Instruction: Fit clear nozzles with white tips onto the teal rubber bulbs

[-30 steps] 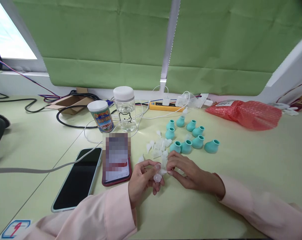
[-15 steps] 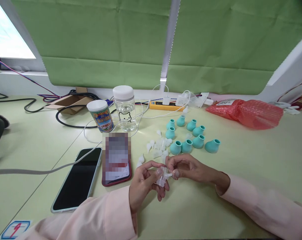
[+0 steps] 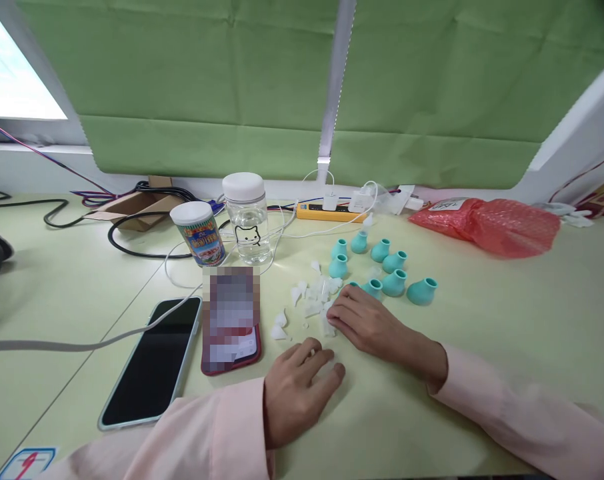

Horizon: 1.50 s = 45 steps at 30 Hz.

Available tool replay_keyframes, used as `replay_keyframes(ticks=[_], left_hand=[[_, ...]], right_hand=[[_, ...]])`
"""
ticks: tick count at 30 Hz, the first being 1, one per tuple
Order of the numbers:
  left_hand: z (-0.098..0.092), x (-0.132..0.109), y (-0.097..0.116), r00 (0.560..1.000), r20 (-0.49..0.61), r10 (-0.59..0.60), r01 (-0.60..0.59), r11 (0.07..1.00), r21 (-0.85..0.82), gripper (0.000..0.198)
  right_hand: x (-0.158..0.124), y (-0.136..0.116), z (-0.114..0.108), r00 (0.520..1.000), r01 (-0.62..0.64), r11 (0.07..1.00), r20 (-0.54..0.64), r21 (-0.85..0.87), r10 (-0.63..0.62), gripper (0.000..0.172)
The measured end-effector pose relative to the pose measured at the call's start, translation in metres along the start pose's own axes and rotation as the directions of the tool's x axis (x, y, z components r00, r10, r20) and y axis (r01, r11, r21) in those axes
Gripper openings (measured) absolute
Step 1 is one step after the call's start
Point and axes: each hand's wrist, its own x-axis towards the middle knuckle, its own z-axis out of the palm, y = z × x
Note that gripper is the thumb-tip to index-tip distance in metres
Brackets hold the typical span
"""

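Note:
My left hand (image 3: 297, 390) rests knuckles-up on the pale green table (image 3: 482, 333), just right of a red-cased phone (image 3: 232, 347). Its fingers are curled under, and whatever they hold is hidden. My right hand (image 3: 372, 323) lies flat with fingers stretched out. Its fingertips touch the near edge of a pile of small translucent white plastic pieces (image 3: 317, 292). Several teal rubber cups (image 3: 422, 291) stand just beyond that hand, and one is partly hidden behind its fingers. Both arms wear pink sleeves.
A black phone (image 3: 155, 360) on a white cable lies at the left. Behind stand a printed can (image 3: 198, 233), a clear jar with a cat drawing (image 3: 247, 220), a yellow power strip (image 3: 327, 212), a cardboard box (image 3: 137, 203), black cables and a red plastic bag (image 3: 487, 223).
Both hands were raised together, pinching a small clear piece between them. They have parted and dropped: the left now rests curled on the table, the right has reached forward to the pile.

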Motion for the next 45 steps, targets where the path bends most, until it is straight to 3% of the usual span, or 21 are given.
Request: replay_keyframes(ticks=[2,5,10,15,18,20,24,28,31,33,35,39,42,45], left_hand=[[0.003,-0.001,-0.004,0.999,0.011,0.033,-0.034,0.991,0.133,0.016],[0.005,-0.001,-0.010,0.998,0.060,0.029,-0.042,0.975,0.219,0.018],[0.002,0.003,-0.015,0.991,0.130,-0.036,-0.017,0.923,0.385,0.029],[0.001,0.004,-0.017,0.985,0.172,-0.027,-0.063,0.866,0.495,0.028],[0.002,0.003,-0.017,0.980,0.194,-0.042,-0.065,0.854,0.516,0.026],[0.002,0.002,-0.016,0.979,0.200,-0.046,-0.067,0.849,0.524,0.026],[0.000,0.003,-0.014,0.986,0.164,-0.029,-0.060,0.857,0.512,0.024],[-0.003,0.004,-0.011,0.995,0.094,-0.044,0.010,0.943,0.333,0.015],[-0.005,0.006,-0.008,0.967,0.113,-0.228,0.230,0.973,0.002,0.015],[-0.007,0.007,-0.006,0.906,0.153,-0.395,0.420,0.885,-0.201,0.020],[-0.008,0.008,-0.005,0.842,0.193,-0.504,0.538,0.761,-0.363,0.022],[-0.006,0.009,-0.005,0.794,0.237,-0.560,0.585,0.599,-0.546,0.022],[-0.005,0.008,-0.005,0.754,0.273,-0.598,0.615,0.496,-0.613,0.027],[-0.004,0.009,-0.004,0.741,0.282,-0.609,0.614,0.444,-0.652,0.023]], right_hand=[[0.000,0.001,0.008,0.997,0.065,0.984,0.060,-0.167,-0.056,0.019],[0.003,0.000,0.014,0.987,0.133,0.953,0.119,-0.272,-0.104,0.022],[0.007,0.001,0.010,0.993,0.112,0.972,0.058,-0.205,-0.102,0.022],[0.003,0.009,-0.019,1.000,0.015,0.988,-0.006,-0.152,-0.016,0.020],[-0.005,0.011,-0.041,0.984,-0.132,0.983,0.102,-0.129,0.145,0.019],[-0.011,0.012,-0.050,0.945,-0.221,0.966,0.217,-0.135,0.247,0.017],[-0.022,0.013,-0.049,0.882,-0.221,0.970,0.404,-0.103,0.244,0.016],[-0.024,0.012,-0.039,0.923,-0.157,0.988,0.357,0.000,0.147,0.010],[-0.023,0.000,-0.036,0.971,-0.144,0.975,0.212,0.167,0.107,0.011],[-0.022,-0.012,-0.032,0.987,-0.160,0.917,0.080,0.366,0.141,0.014],[-0.022,-0.023,-0.023,0.971,-0.203,0.805,0.006,0.558,0.240,0.013],[-0.025,-0.034,-0.004,0.901,-0.300,0.609,0.009,0.734,0.433,0.017],[-0.028,-0.036,0.003,0.887,-0.299,0.613,-0.023,0.731,0.461,0.024],[-0.028,-0.037,0.003,0.915,-0.226,0.732,-0.116,0.643,0.385,0.031]])
